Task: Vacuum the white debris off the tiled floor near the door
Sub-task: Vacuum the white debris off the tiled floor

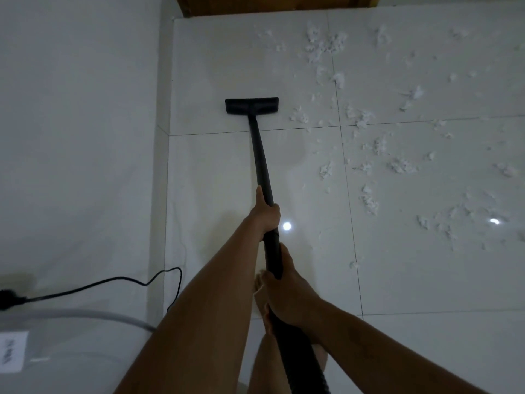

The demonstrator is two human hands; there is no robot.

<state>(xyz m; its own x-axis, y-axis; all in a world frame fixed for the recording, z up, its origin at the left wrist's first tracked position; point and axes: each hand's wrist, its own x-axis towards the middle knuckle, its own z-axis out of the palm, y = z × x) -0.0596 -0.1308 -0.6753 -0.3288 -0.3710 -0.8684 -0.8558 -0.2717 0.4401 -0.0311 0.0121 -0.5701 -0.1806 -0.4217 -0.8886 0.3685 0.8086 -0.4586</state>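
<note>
A black vacuum wand (pixel 259 155) runs from my hands forward to its flat black floor head (pixel 251 106), which sits on the white tiled floor (pixel 216 66). My left hand (pixel 265 213) grips the wand about halfway up. Lower down, my right hand (pixel 287 291) grips the wand near the ribbed hose. White fluffy debris (pixel 369 143) lies scattered over the tiles to the right of the floor head, the closest clump (pixel 299 116) just beside it. The brown wooden door (pixel 272 4) is at the top edge.
A white wall (pixel 79 123) runs along the left side. A black power cord (pixel 113 282) with a plug and a grey hose (pixel 93 315) lie at the lower left. My bare feet (pixel 260 297) show under the wand. Bright light reflections spot the tiles.
</note>
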